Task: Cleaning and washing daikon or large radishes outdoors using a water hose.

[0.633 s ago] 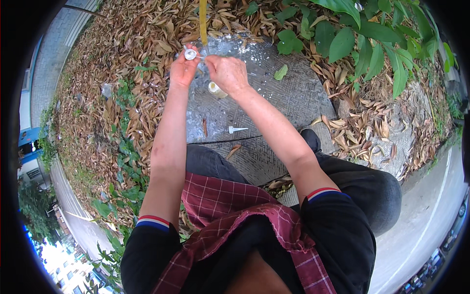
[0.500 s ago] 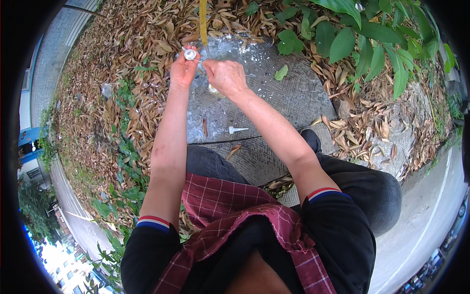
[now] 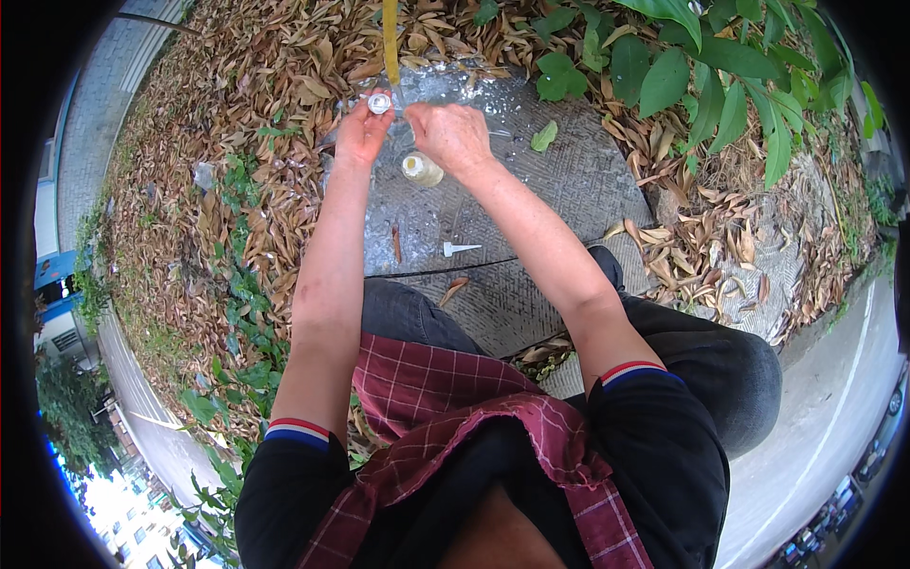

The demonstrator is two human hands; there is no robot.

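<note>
My left hand is closed round a small round whitish cup-like piece, its open face upward. Just right of it, my right hand is pinched, knuckles up; whatever its fingertips hold is hidden. Between the two hands hangs the lower end of a yellow strip. Close below my right hand a cream-coloured bottle lies or leans on the stone slab, its open neck facing left. A white cone-shaped nozzle rests nearer to me on the slab.
A brown stick-like piece and a green leaf lie on the slab, which has white specks at its far part. Dry leaves surround it. Leafy branches overhang the far right. My bent knees flank the near edge.
Both hands have shifted a little to the right. The bottle, mostly covered by my right hand before, now shows. The round piece has tilted slightly in my left hand.
</note>
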